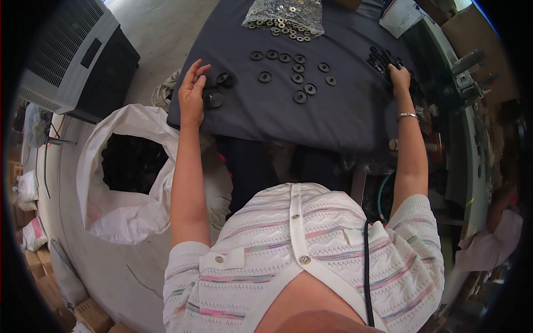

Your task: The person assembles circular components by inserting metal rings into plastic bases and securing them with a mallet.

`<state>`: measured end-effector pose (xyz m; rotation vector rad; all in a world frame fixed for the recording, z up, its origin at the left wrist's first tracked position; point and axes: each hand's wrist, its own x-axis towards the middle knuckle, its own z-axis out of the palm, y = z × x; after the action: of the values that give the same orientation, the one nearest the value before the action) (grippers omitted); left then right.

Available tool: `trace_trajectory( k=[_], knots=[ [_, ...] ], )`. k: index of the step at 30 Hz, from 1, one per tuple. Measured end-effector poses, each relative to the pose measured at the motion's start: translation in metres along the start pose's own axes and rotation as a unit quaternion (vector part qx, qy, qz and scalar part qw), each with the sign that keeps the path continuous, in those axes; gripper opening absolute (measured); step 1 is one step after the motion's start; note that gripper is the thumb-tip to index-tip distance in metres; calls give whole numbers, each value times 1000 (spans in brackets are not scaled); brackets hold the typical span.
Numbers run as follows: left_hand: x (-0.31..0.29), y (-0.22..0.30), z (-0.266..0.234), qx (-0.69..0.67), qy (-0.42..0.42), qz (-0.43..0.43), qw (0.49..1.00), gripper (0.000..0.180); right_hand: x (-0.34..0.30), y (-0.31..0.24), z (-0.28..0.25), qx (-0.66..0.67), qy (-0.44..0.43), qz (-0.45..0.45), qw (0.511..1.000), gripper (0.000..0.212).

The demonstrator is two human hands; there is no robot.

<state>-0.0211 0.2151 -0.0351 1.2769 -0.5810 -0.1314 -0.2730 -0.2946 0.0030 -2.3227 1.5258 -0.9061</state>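
Note:
My left hand [191, 95] is at the left edge of the dark cloth-covered table [244, 116], its fingers apart and nothing seen in them. Right beside it lie a few black round discs [215, 100]. Over at the right, my right hand [400, 79] reaches to a pile of small black parts [378, 57]. Its fingers are bent together at the pile's near edge, and what they grip is hidden. Between the hands, several black discs with raised centres [297, 78] are spread singly on the cloth.
A clear plastic bag [286, 12] spills metal rings [280, 28] at the table's far side. On the floor at left stands an open white sack [125, 219] with black contents, near a grey air cooler [69, 55]. Green machinery [452, 83] borders the table's right side.

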Motion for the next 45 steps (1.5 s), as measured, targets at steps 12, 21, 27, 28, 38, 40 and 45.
trace_trajectory(
  k=[12,21,27,28,38,40,45],
  knots=[
    [0,-14,-11,-16,93,6,995,33,-244,-293,48,136,-257,-542,789,33],
    [1,-13,-7,47,108,32,993,28,-266,-319,87,22,-236,-582,778,18],
    [6,-30,-14,92,70,15,993,29,-260,-296,78,314,-196,-452,812,13],
    [6,-32,-15,86,67,16,994,30,-260,-287,70,411,-199,-402,794,12],
    [9,-20,-22,136,57,1,989,31,-262,-184,-11,655,-462,89,591,13],
    [10,-19,-17,131,70,-23,989,31,-267,-173,1,624,-434,38,649,13],
    [34,-37,-54,209,15,-55,976,29,-279,-168,11,552,-378,-118,734,12]
  ],
)
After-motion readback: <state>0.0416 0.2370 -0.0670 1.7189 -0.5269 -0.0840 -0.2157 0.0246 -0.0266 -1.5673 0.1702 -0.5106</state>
